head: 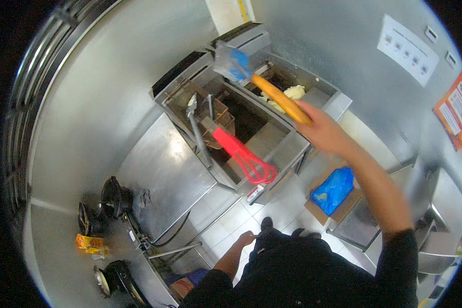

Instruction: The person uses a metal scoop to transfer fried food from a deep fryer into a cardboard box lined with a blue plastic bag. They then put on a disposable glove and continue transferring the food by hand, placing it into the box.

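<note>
My right hand (319,129) grips the orange-yellow handle of a utensil (279,96) above the deep fryer. The utensil's far end looks grey and blue and is blurred. Below it, in the right fryer vat (327,86), lie pale yellow pieces of food (293,92). My left hand (247,238) hangs low beside my body, apart from the fryer; its fingers are too small to read. A fry basket (221,115) with a red handle (246,156) rests in the left vat, next to metal tongs (198,131).
A steel worktop (165,154) adjoins the fryer on the left. Black appliances (115,198) and a yellow packet (91,245) stand at the lower left. On the right, a cardboard box (313,213) holds a blue plastic bag (334,190). A metal rail (219,217) crosses above the tiled floor.
</note>
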Available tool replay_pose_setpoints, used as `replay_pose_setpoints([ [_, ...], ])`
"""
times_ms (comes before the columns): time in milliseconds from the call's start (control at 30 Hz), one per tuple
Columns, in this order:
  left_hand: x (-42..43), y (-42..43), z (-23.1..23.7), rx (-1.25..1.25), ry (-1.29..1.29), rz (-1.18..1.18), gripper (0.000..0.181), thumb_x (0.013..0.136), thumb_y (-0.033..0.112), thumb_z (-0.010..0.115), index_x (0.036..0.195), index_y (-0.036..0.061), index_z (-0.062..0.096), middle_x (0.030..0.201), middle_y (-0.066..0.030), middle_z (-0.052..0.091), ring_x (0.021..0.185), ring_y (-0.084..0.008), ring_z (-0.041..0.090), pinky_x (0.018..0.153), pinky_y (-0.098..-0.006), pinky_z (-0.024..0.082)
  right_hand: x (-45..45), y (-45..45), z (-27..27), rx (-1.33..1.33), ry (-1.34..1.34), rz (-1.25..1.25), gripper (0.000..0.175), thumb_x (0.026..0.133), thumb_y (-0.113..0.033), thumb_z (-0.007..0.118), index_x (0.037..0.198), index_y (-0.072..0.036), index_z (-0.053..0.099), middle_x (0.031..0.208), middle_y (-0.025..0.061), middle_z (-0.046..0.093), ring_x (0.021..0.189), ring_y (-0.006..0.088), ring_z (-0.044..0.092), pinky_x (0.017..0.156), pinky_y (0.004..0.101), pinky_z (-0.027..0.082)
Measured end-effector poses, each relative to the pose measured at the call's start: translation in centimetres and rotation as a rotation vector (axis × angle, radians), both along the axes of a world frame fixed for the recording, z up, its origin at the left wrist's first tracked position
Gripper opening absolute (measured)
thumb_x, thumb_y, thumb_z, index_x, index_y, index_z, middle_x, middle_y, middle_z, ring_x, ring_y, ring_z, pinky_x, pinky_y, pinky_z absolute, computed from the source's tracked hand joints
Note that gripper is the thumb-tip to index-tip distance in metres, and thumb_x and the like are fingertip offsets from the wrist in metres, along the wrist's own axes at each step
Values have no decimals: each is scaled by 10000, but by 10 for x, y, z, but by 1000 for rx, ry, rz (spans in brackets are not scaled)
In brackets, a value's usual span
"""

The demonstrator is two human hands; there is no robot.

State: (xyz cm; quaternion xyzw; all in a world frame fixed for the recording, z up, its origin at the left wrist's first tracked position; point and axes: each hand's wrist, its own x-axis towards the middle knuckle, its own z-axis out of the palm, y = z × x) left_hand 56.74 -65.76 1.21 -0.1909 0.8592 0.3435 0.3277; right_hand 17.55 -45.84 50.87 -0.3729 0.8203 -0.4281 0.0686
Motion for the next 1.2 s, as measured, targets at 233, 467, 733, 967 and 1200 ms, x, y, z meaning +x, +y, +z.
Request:
replay_pose_setpoints([
  [233,87,-81,-27,-63,-49,176,487,845,469,529,989,13,622,1032,-209,629,991,-366,581,884,-420,450,-42,-238,20,244,-586,191,216,810,-184,599,958,-29,576,714,50,611,515,106,560,424,250,451],
  [467,99,-117,-79,79,-9,53,415,830,424,590,754,18,634,748,-161,637,733,-323,610,687,-432,478,-64,-273,22,221,-630,132,246,838,-196,571,975,8,591,870,152,648,679,210,666,558,337,590],
  [733,-10,-82,-111,609,-14,43,269,842,311,619,791,49,589,753,-106,592,645,-235,583,554,-374,479,18,6,-11,-516,-600,99,388,885,-389,560,1126,-85,560,905,92,606,678,162,574,551,320,512],
  [967,-136,-13,-108,176,445,-1251,314,786,338,663,905,52,615,880,-160,611,768,-282,598,707,-389,493,454,287,-276,1100,-839,-1233,462,945,-396,364,1278,-113,515,1318,164,491,1185,301,486,942,546,379],
  [1200,-168,202,38,134,-286,-869,440,768,403,675,1016,50,589,924,-143,618,764,-222,608,719,-352,506,887,297,-418,-943,-1331,-2152,335,849,-417,563,1064,-163,522,964,129,625,743,290,632,617,446,507],
])
